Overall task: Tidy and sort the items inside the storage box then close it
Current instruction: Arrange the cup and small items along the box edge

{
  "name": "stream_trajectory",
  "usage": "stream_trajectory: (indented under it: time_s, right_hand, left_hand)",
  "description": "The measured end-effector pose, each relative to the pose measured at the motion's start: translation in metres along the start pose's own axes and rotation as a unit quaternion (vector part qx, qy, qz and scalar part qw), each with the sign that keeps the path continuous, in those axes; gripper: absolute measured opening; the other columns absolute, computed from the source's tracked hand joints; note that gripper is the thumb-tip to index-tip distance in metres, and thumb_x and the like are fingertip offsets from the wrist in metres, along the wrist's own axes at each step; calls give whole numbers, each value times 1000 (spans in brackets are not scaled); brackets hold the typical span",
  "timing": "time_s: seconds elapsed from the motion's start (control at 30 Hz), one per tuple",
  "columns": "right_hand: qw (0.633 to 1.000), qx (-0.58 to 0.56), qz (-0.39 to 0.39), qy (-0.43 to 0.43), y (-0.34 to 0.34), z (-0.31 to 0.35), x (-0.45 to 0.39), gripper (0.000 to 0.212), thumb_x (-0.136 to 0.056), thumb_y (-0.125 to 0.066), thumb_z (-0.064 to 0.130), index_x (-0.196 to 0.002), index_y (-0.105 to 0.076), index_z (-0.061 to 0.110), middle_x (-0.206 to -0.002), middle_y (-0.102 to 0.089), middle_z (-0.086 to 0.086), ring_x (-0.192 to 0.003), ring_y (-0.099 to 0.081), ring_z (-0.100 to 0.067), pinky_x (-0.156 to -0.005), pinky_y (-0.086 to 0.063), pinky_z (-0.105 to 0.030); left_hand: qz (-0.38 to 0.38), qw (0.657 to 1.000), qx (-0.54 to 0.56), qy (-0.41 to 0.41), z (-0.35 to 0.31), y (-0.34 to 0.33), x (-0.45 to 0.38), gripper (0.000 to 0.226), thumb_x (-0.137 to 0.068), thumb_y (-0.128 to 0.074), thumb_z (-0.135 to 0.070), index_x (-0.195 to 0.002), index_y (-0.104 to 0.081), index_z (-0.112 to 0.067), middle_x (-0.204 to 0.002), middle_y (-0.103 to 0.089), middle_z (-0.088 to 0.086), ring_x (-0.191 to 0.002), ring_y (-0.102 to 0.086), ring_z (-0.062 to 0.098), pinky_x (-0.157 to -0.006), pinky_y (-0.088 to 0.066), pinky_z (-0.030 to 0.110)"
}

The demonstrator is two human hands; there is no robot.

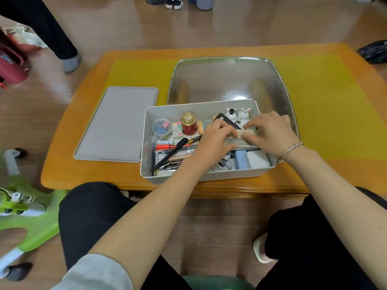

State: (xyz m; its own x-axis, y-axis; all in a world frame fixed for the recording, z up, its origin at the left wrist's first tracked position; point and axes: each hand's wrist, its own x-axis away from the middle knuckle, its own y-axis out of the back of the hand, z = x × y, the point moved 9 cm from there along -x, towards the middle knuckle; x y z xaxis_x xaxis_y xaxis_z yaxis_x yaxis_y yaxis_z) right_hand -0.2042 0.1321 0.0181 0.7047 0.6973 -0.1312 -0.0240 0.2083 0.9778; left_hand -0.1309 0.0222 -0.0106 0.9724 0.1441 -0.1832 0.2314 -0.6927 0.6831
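Open grey rectangular plastic storage box [146, 164] at the near edge of the orange wooden worktop [69, 147], its flat grey lid [117, 124] lying just beside it. Left hand [215, 137] and right hand [270, 130], both inside the box, pinch what appears to be a pale ruler [248, 132] between curled fingers, above loose pens [173, 151]

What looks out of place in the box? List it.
The pens lie crisscrossed in a loose heap at the storage box's left end, unsorted. The lid lies off on the table.
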Motion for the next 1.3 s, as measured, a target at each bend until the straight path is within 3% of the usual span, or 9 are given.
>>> stream_trajectory:
  time_s: [0.07,0.2,0.27,0.33,0.53,0.67,0.97,1.13,1.3]
  right_hand:
    - [998,28,40,27,-7,8,1,46,-76,-57,65,-109,-65,34,-108,-65,9,-106,-49,-22,-77,-26,-35]
    - [998,27,48,34,-7,13,-1,38,-75,-65,58,-107,-64,38,-100,-66,11,-99,-49,-19,-75,-24,-33]
    - [998,13,53,29,-7,13,-2,36,-76,-67,53,-107,-64,37,-98,-66,11,-97,-51,-19,-74,-26,-33]
    - [998,-4,53,20,-8,12,-1,35,-76,-69,50,-108,-64,36,-97,-65,11,-96,-51,-18,-75,-27,-33]
    - [996,-84,27,24,-6,10,2,24,-75,-75,29,-95,-62,28,-94,-61,9,-91,-55,-14,-78,-27,-29]
    - [997,-55,-1,46,-4,18,1,24,-73,-76,24,-90,-59,25,-92,-57,9,-93,-54,-16,-78,-29,-32]
    - [996,-4,11,83,2,19,8,38,-71,-72,51,-104,-68,33,-93,-63,10,-93,-50,-18,-74,-23,-31]
    - [997,-11,-21,72,9,15,11,23,-79,-70,39,-97,-71,26,-91,-67,6,-93,-53,-21,-74,-24,-32]
    - [999,-4,4,47,0,14,10,21,-73,-76,37,-89,-71,26,-88,-64,7,-94,-51,-19,-78,-27,-34]
  left_hand:
    - [12,1000,16,-9,-2,-1,3,16,-85,-71,-25,-98,-69,-15,-109,-48,-5,-99,-45,10,-88,-39,23]
    - [-82,994,-65,-15,6,28,-4,22,-92,-59,-11,-114,-63,-14,-120,-53,3,-110,-46,17,-98,-39,31]
    - [-51,989,-140,-1,12,30,-18,42,-91,-60,-11,-132,-53,-19,-132,-49,3,-119,-42,22,-101,-37,36]
    - [16,979,-201,-2,15,22,-31,48,-90,-62,-17,-136,-49,-22,-136,-47,2,-121,-40,25,-99,-37,40]
    - [49,987,-151,25,29,21,-47,33,-83,-72,-21,-113,-59,-16,-114,-50,4,-110,-44,21,-89,-41,33]
    - [80,990,-111,43,37,19,-44,21,-84,-71,-17,-95,-53,-19,-103,-61,2,-94,-55,20,-73,-39,29]
    - [-58,995,-76,-42,4,37,-41,12,-91,-61,-17,-99,-52,-15,-96,-54,-3,-81,-49,15,-66,-38,29]
    - [-45,986,-149,-62,-9,18,-41,14,-91,-58,-8,-105,-57,-8,-106,-57,7,-94,-52,25,-68,-31,28]
    - [1,988,-135,-76,-8,11,-35,18,-96,-51,-14,-104,-66,-7,-108,-61,7,-96,-57,25,-79,-45,36]
